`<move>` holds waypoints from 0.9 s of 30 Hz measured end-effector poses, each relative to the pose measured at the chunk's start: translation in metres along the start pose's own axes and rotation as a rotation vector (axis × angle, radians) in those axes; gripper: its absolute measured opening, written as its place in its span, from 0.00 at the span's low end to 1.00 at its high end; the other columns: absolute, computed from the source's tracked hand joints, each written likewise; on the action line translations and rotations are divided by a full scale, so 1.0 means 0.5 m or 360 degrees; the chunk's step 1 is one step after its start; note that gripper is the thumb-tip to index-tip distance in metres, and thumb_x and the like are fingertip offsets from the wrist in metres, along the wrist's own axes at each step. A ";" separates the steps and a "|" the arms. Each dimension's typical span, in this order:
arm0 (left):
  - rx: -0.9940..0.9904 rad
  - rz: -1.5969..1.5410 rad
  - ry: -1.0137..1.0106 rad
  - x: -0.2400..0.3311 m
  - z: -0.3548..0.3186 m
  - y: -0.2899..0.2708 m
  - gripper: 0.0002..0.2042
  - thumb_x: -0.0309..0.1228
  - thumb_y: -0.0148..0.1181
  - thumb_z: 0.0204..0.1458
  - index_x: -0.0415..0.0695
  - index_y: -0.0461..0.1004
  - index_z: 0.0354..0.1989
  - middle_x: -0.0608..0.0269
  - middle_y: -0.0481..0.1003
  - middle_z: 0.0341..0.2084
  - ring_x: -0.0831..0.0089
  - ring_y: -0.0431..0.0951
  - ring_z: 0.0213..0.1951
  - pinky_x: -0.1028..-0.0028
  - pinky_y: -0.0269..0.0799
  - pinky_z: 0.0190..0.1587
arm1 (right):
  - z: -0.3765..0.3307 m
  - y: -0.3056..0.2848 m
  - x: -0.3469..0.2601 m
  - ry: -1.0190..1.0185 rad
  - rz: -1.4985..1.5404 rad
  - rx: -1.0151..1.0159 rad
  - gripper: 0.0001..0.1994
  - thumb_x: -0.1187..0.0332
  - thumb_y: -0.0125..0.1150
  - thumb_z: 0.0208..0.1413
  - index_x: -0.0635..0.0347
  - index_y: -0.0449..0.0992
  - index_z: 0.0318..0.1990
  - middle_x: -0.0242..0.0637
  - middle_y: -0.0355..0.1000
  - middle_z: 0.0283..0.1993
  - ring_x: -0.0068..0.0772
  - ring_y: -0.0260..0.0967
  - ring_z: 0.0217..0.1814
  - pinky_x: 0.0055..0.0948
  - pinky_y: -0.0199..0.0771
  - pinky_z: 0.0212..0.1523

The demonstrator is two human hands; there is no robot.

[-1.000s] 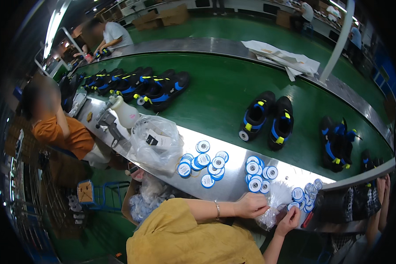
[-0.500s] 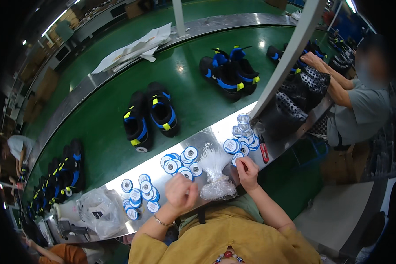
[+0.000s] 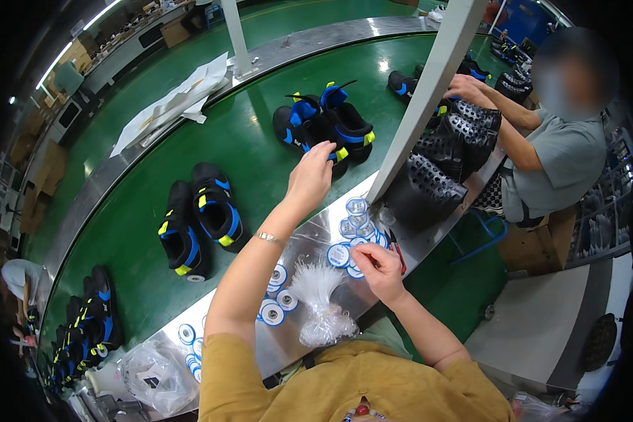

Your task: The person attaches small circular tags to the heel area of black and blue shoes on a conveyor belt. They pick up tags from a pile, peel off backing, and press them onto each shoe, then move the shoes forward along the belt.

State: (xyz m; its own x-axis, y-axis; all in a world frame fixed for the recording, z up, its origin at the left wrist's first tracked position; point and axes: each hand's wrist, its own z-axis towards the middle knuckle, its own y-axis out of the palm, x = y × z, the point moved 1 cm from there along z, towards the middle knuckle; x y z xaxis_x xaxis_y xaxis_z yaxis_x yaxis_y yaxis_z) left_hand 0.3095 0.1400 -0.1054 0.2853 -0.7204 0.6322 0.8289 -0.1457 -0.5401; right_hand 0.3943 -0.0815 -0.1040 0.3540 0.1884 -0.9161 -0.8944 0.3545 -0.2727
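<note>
Stretched forward over the green belt, my left hand (image 3: 311,177) has its fingers closed at the heel of a black-and-blue shoe (image 3: 304,135). The mate of that shoe (image 3: 349,125) stands to its right, yellow heel tab toward me. My right hand (image 3: 381,273) is held in a pinch above the metal ledge, beside a cluster of round blue-and-white tags (image 3: 338,255). What its fingertips hold, if anything, is too small to make out. Between my arms lies a bundle of clear plastic fasteners (image 3: 320,292). More round tags (image 3: 286,300) are partly hidden behind my left forearm.
Another pair of shoes (image 3: 198,214) stands left on the belt (image 3: 260,162). A grey post (image 3: 429,91) rises at the right, by black dotted shoes (image 3: 436,179) and a co-worker (image 3: 563,155). Red-handled snips (image 3: 397,252) and a clear plastic bag (image 3: 158,376) rest on the ledge.
My left hand has moved from above the ledge, forward to the shoe at the middle of the belt. My right hand stays pinched near the tags. The whole view has shifted.
</note>
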 end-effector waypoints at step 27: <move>0.0178 -0.1351 -0.1400 -0.056 -0.140 -0.029 0.09 0.22 0.57 0.56 0.36 0.70 0.44 0.58 0.77 0.35 0.72 0.80 0.35 0.77 0.77 0.37 | 0.259 0.050 0.108 -0.0551 -0.1230 -0.0185 0.03 0.71 0.57 0.52 0.57 0.73 0.29 0.41 0.70 0.26 0.47 0.73 0.30 0.43 0.74 0.29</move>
State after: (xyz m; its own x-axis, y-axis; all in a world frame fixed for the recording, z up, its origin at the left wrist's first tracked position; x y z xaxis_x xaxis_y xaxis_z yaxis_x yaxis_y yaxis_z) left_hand 0.2559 0.1147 -0.1540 -0.1735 0.2841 0.9430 0.9343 -0.2552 0.2488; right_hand 0.4265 0.0564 -0.1221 0.9229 0.2081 -0.3238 -0.3827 0.4061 -0.8298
